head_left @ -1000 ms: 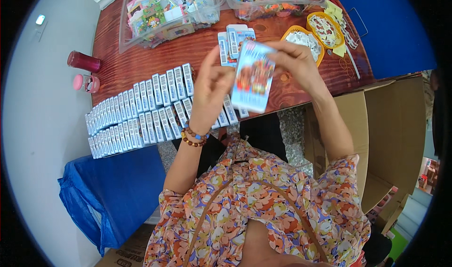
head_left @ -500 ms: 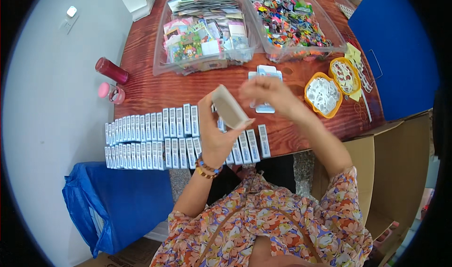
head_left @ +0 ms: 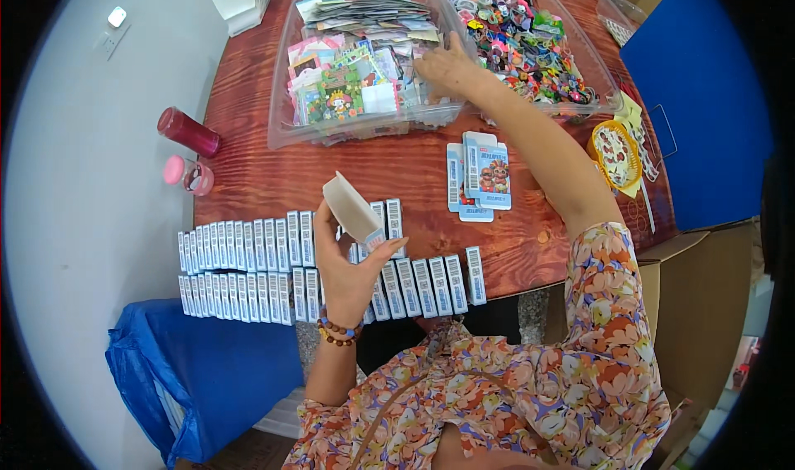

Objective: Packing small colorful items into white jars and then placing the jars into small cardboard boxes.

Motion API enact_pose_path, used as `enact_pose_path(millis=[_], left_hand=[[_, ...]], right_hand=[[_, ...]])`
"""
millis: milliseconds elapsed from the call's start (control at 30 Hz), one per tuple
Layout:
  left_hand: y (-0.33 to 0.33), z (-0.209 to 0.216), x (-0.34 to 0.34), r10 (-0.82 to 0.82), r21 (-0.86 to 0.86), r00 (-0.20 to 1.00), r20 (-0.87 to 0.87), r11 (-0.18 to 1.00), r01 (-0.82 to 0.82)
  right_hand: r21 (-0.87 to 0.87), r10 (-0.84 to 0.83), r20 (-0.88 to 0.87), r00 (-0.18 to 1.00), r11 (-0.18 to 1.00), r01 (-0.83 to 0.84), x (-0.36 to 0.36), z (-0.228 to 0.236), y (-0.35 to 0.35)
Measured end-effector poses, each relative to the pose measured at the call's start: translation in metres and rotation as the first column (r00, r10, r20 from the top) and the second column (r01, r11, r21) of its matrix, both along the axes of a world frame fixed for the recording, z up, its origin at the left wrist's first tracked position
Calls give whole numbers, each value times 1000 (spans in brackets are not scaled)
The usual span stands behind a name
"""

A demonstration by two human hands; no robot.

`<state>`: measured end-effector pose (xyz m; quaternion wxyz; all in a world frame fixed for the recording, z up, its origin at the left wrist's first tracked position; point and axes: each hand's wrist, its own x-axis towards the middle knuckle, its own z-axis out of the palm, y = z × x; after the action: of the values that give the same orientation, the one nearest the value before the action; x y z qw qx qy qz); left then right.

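Note:
My left hand is closed around a small light-blue box. The top of this box gapes and shows a pale inside. My right hand reaches to the right side of a clear plastic bin filled with small flat packets and cards. Its fingers look spread among the packets, with their tips partly hidden. Below my right forearm lies a small stack of flat blue-and-white printed boxes. Two rows of slim light-blue boxes stand along the near table edge, partly behind my left hand.
A second clear bin holds colourful small trinkets. An orange basket with small pieces sits at the right, by a blue panel. A red tumbler and a pink-lidded jar stand left. Below hangs a blue bag.
My right hand has gone from beside the open box up into the bin of packets. My left hand, with the box, has shifted slightly left and nearer. The forearm now covers one orange basket.

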<state>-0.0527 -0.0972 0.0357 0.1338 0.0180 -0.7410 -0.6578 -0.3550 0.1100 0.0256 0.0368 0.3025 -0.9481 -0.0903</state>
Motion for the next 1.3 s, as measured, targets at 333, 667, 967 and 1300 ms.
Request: enact_pose_path(millis=[333, 667, 967, 1300], left_hand=[[10, -2, -2, -6, -218, 1000, 2, 976, 6], [33, 1, -15, -6, -423, 990, -141, 904, -54], [48, -7, -16, -8, -565, 975, -220, 816, -121], [73, -4, 0, -153, -693, 948, -280, 715, -89]], right_hand=[[-391, 116, 190, 975, 920, -33, 4, 47, 30], [-779, 239, 50, 970, 617, -112, 35, 54, 74], [-941, 193, 238, 952, 290, 177, 237, 106, 60], [-705, 150, 385, 911, 684, 186, 240, 114, 66]])
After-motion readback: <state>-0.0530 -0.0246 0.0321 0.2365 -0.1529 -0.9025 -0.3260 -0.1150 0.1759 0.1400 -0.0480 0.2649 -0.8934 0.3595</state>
